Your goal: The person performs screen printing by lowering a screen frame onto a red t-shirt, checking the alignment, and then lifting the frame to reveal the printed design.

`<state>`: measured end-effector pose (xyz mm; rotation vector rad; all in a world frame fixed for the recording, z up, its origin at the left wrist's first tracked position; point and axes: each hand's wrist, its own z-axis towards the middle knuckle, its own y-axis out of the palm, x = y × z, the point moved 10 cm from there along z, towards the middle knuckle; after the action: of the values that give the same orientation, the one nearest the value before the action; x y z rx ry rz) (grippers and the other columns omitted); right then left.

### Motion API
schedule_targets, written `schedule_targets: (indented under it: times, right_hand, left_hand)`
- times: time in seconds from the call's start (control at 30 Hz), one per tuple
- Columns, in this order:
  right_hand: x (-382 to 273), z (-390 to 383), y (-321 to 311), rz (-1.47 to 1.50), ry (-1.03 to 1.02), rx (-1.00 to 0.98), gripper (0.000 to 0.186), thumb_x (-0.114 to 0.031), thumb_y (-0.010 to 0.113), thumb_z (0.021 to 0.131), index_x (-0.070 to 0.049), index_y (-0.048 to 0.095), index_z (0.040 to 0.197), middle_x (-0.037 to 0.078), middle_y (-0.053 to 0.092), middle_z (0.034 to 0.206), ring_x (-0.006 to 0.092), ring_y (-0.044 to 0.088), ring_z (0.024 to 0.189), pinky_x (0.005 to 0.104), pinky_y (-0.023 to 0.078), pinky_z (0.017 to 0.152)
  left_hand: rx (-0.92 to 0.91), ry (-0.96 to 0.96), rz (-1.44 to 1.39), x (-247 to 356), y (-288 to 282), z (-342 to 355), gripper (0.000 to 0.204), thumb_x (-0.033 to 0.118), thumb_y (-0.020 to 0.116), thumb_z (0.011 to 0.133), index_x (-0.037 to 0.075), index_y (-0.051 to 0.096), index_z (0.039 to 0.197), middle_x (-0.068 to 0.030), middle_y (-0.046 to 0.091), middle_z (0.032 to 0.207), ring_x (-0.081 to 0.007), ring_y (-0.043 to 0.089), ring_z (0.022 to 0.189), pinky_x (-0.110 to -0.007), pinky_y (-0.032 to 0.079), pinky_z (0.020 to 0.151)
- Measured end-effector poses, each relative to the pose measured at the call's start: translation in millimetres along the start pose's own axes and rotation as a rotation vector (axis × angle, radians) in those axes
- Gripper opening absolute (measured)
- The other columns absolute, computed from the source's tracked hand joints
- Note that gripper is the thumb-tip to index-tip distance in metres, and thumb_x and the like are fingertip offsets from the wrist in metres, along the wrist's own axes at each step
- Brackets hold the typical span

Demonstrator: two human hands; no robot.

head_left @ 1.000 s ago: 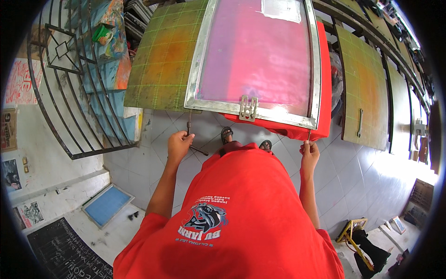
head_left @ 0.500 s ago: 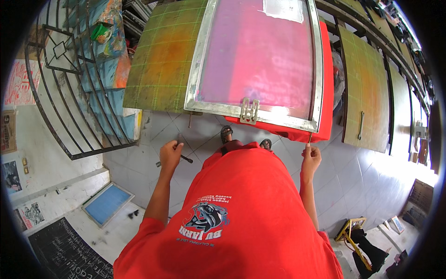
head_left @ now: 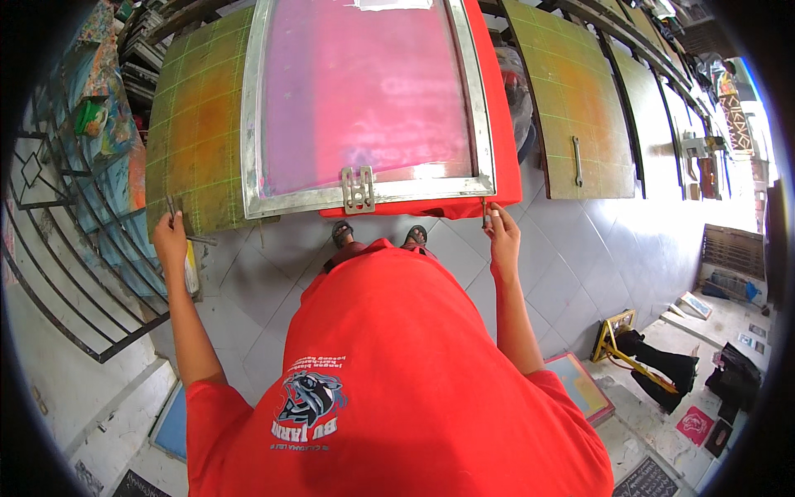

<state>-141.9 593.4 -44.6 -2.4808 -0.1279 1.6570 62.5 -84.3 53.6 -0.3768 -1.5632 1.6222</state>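
At the near right corner of the frame (head_left: 298, 201), the right hand (head_left: 504, 235) pinches a rod (head_left: 484, 212) pointing toward it; over the near left corner of the left board (head_left: 199, 108), the left hand (head_left: 171, 242), farther off, grips a wrench (head_left: 171, 205).

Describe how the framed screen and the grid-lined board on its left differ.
The framed screen has a silver metal border; the grid-lined board shows none. The screen looks pink and purple; the board, green and orange. A metal clip sits on the screen's near edge, while the left hand holds a metal tool by the board's near-left corner. Both are flat.
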Motion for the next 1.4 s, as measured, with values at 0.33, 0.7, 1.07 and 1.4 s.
schedule_targets:
  times: [0.33,0.7,1.07,1.4]
  right_hand:
    - [-40,-22,2,-0.291,-0.172,0.145,0.045,-0.010,0.060,0.087,0.002,0.050,0.130,0.013,0.061,0.114,0.0167,0.057,0.104,0.0288,0.045,0.087]
    - [-26,-24,31,-0.240,-0.148,0.058,0.043,-0.012,0.060,0.089,-0.001,0.050,0.130,0.016,0.053,0.128,0.0236,0.056,0.109,0.0335,0.044,0.093]
    - [-18,-22,28,-0.263,-0.132,0.055,0.043,-0.013,0.059,0.091,0.004,0.048,0.129,0.016,0.054,0.126,0.0228,0.055,0.110,0.0330,0.044,0.092]
    - [-12,-13,19,-0.237,-0.129,0.040,0.045,-0.017,0.060,0.091,0.001,0.048,0.131,0.016,0.052,0.129,0.0221,0.055,0.110,0.0318,0.043,0.092]
  left_hand:
    - [0.001,0.086,0.047,-4,40,36,0.030,0.030,0.056,0.091,0.001,0.063,0.090,-0.0223,0.061,0.084,-0.0412,0.058,0.079,-0.048,0.044,0.065]
    - [0.093,0.049,-0.002,20,28,49,0.037,0.032,0.064,0.085,0.006,0.062,0.110,-0.0192,0.061,0.105,-0.0383,0.057,0.097,-0.045,0.046,0.081]
    - [-0.201,0.196,-0.032,113,67,-60,0.102,0.062,0.071,0.068,0.008,0.028,0.143,-0.0293,0.024,0.145,-0.0431,0.023,0.137,-0.053,0.022,0.109]
    - [-0.320,0.151,-0.040,122,60,-62,0.090,0.034,0.078,0.070,0.010,0.031,0.142,-0.0280,0.025,0.146,-0.0440,0.021,0.137,-0.051,0.023,0.110]
